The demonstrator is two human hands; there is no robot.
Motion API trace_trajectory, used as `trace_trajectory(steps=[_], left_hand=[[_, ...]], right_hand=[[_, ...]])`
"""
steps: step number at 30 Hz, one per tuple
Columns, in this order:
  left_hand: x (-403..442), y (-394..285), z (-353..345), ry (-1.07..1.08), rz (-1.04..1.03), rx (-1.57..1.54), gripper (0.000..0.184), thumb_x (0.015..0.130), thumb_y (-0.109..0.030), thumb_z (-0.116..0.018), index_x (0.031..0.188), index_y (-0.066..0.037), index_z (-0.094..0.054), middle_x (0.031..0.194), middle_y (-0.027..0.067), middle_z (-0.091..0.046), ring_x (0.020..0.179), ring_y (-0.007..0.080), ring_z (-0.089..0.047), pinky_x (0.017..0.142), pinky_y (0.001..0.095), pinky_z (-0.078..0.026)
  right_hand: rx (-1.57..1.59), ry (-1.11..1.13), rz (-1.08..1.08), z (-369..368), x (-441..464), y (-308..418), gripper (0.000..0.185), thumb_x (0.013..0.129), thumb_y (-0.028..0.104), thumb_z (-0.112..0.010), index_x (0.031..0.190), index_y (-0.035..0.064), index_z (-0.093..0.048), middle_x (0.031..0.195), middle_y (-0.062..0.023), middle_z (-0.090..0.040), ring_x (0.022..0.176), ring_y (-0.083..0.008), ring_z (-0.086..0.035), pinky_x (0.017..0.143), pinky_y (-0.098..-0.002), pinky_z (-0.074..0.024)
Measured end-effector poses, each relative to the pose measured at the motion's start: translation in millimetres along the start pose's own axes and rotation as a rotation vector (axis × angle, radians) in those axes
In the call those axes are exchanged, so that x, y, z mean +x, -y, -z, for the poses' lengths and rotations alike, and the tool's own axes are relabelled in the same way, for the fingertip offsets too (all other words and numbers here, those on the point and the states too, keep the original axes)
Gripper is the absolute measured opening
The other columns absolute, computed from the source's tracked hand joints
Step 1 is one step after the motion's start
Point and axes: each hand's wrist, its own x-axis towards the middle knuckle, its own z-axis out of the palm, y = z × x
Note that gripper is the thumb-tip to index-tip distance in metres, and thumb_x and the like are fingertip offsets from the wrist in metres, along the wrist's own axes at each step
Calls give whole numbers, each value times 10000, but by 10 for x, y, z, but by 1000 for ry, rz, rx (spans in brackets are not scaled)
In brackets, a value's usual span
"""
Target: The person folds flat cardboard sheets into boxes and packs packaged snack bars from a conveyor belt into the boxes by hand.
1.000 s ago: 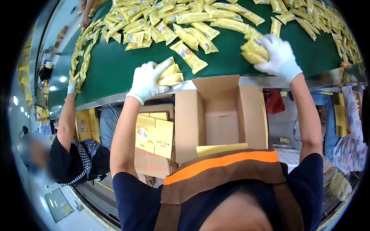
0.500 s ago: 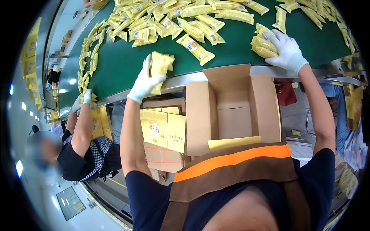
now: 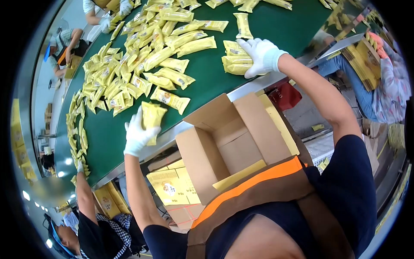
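My left hand (image 3: 137, 137), in a white glove, is closed round a small bunch of yellow wrapped packets (image 3: 153, 115) above the near edge of the green conveyor belt (image 3: 289, 30). Curled over a stacked group of similar packets (image 3: 235, 60) on the belt, my right hand (image 3: 264, 57), also gloved, grips them from the right side. A single packet (image 3: 170, 100) lies just right of my left hand, and another packet (image 3: 243, 26) beyond my right. In front of my body stands an open cardboard box (image 3: 239, 144), its flaps spread and its visible inside bare.
Loose packets (image 3: 146, 56) are heaped on the belt. Beside the box sit printed yellow cartons (image 3: 168, 187). A co-worker's gloved hand (image 3: 81, 166) reaches the belt at left; another's hand (image 3: 105, 24) is at top left. At right, a pink-gloved hand (image 3: 377, 45) holds flat cartons (image 3: 360, 64).
The camera view has turned, so belt and box appear slanted. Both hands keep hold of their packets. The co-worker with pink gloves has come into view at right.
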Motion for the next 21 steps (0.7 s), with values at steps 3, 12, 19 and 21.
trace_trajectory(steps=[3,12,19,21], left_hand=[[-331,-77,-197,-192,-241,361,1003,569,-487,-780,1423,-82,-447,1111,165,-553,1077,365,-504,1031,511,-336],[-267,-150,-190,-136,43,185,1215,524,-578,-793,1490,-41,-290,1401,251,-424,1240,421,-467,1041,464,-412],[-284,-277,-269,-110,108,363,1182,557,-607,-736,1526,-138,-247,1165,194,-568,1103,360,-557,985,458,-422],[-317,-352,-246,-87,148,158,1186,563,-590,-739,1531,-125,-235,1191,210,-553,1137,365,-545,1026,454,-396]], right_hand=[[-88,-63,62,-105,-23,-48,1042,653,531,-704,1479,29,-313,1223,-196,-572,1125,-336,-553,946,-390,-455],[75,-105,123,-49,-102,-118,1002,662,480,-749,1465,36,-347,1237,-233,-558,1139,-369,-545,981,-406,-445],[1082,536,618,628,-738,623,898,667,399,-795,1386,5,-429,1214,-143,-590,1093,-196,-574,947,-318,-460],[126,385,735,524,-817,1119,854,633,439,-786,1328,38,-491,1110,-191,-638,1041,-323,-622,909,-395,-478]])
